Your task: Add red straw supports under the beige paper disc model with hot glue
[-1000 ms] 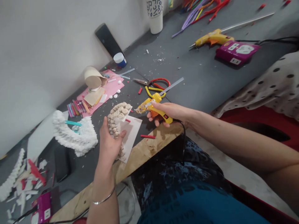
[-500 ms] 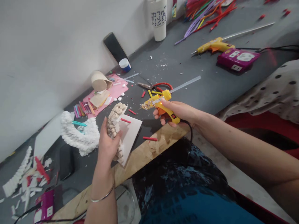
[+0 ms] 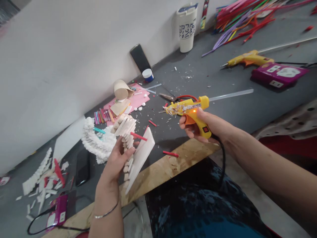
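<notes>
My left hand is closed round a craft piece of small beige chunks set along a curved strip. A white board is joined to that piece and tilts on edge, with a red stick bridging the two. In my right hand is a yellow hot glue gun, its small light glowing orange. My fingers wrap its handle by the orange trigger. The nozzle points left, apart from the craft piece. A clear glue stick sticks out of its back.
Scissors lie partly behind the glue gun. A white fluffy piece and a dark phone rest at left. A second glue gun, a purple power strip and a tumbler stand farther back. A red stick lies near the edge.
My left hand has turned the craft piece, so the board now shows more edge-on and the chunks show from the side. The view has shifted; the glue gun stays held.
</notes>
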{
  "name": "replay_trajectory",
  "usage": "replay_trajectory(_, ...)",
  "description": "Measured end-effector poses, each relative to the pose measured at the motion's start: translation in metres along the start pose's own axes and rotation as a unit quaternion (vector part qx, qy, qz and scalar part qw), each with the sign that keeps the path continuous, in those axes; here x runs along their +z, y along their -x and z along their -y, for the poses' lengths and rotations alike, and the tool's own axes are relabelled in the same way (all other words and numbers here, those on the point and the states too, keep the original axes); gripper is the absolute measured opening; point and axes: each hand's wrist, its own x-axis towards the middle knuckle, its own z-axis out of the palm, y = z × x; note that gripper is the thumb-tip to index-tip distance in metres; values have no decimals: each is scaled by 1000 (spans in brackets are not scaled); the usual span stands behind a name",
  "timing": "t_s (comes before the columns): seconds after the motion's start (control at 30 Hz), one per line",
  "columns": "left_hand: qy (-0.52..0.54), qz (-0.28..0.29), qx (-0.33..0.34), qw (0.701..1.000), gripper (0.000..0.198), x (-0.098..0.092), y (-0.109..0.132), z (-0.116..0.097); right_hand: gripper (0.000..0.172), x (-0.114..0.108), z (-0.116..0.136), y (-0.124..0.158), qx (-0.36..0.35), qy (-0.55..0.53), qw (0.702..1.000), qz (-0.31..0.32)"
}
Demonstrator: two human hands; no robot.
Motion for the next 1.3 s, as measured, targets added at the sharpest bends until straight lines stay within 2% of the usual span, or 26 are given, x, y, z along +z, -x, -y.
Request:
replay_trajectory(0.27, 61, 19, -15, 998, 59, -3, 7, -1, 48, 5, 4, 2, 7, 117, 993, 2)
replay_trajectory(0.43, 85, 35, -20, 996, 61, -7, 7, 2, 44, 7, 1, 2, -14, 190, 982, 18)
replay_trajectory(0.53, 93, 46, -17, 994, 59, -8, 6, 4, 44, 8, -4, 1, -4, 247, 969, 11)
replay_trajectory(0.63, 94, 41, -2, 995, 56, -9, 5, 5, 42, 8, -6, -2, -12, 369, 929, -26)
replay_trajectory(0.8, 77, 12, 29, 997, 50, -14, 8, 3, 34, 1, -8, -11, -126, 553, 821, -59)
replay_trajectory(0.97, 90, -8, 39, 995, 56, -19, 13, 3, 31, -14, -20, -25, -159, 685, 708, -64)
replay_trajectory(1.03, 95, -7, 40, 995, 58, -20, 16, 3, 31, -17, -27, -30, -165, 716, 676, -58)
replay_trajectory(1.13, 103, 5, 52, 993, 54, -20, 17, 3, 30, -16, -33, -35, -171, 731, 659, -44)
replay_trajectory(1.3, 102, 23, 92, 990, 48, -22, 15, 4, 27, -8, -37, -36, -190, 718, 668, -44)
